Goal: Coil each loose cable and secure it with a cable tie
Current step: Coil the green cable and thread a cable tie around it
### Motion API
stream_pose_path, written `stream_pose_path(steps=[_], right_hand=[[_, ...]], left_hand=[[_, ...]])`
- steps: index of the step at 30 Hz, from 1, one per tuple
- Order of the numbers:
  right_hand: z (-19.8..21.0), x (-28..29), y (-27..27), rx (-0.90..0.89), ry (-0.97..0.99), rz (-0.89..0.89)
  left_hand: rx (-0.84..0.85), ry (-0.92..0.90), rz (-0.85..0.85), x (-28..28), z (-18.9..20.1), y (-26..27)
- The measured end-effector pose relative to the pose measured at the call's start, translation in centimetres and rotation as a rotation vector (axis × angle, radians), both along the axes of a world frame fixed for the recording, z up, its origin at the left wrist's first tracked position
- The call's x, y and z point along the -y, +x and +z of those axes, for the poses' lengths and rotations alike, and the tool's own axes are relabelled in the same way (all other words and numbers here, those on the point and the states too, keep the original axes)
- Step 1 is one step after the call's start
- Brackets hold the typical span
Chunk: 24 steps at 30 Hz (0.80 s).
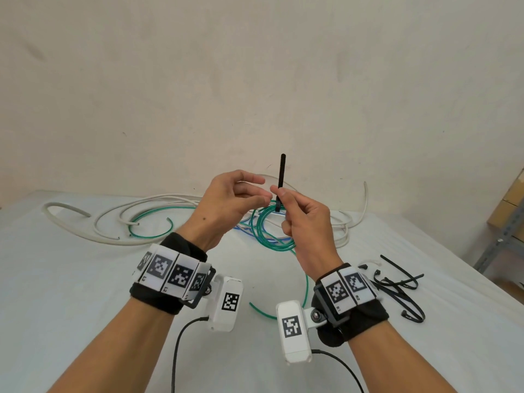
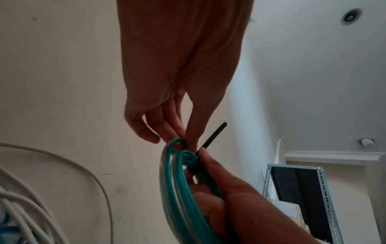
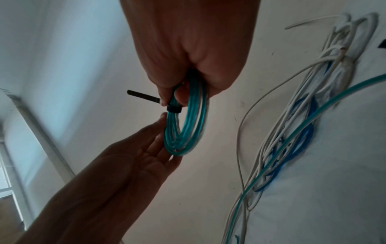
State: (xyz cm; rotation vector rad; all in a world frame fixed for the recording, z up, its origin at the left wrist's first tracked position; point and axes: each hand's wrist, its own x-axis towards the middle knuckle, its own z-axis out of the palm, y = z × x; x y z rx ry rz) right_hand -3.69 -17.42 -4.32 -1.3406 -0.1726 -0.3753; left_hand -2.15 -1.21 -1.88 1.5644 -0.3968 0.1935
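My right hand (image 1: pixel 300 219) holds a green cable coil (image 1: pixel 265 232) up above the white table (image 1: pixel 85 307), fingers curled round its loops. A black cable tie (image 1: pixel 281 177) is wrapped round the top of the coil, and its free end sticks straight up past my right thumb and forefinger. In the right wrist view the tie's head (image 3: pixel 173 109) sits tight against the coil (image 3: pixel 188 128). My left hand (image 1: pixel 229 205) meets the coil from the left, with its thumb and fingers (image 2: pixel 177 125) lightly pinching the top loops (image 2: pixel 179 181) beside the tie (image 2: pixel 213 135).
The coil's loose green tail (image 1: pixel 263 312) trails on the table below my hands. White cables (image 1: pixel 113 239), another green cable (image 1: pixel 153 236) and a blue one (image 3: pixel 303 140) sprawl at the back. Spare black ties (image 1: pixel 397 287) lie at the right. A metal rack (image 1: pixel 499 242) stands beyond the table's right edge.
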Motion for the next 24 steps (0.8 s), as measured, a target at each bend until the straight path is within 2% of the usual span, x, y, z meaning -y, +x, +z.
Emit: stream_pose_path(steps=[9,12,16,20,24], right_hand=[[-0.2,0.4,0.3,0.009,0.014,-0.055],[-0.3,0.3,0.2,0.017,-0.029,-0.077],[-0.5,-0.4,0.0,0.038,-0.126,-0.087],[-0.3,-0.8,0.1,0.04,-0.104,-0.073],[0.2,-0.9,0.1,0.043,-0.167,-0.08]], left_hand=[[0.064,0.021,0.02,0.7,-0.2,-0.7],[0.022,0.028,-0.007,0.9,0.4,-1.0],[0.036,0.078,0.049,0.9,0.2,-0.6],[0.046,0.022,0.09,0.4,0.0,-0.2],[0.054,-0.047,0.086,0.2,-0.1,0.0]])
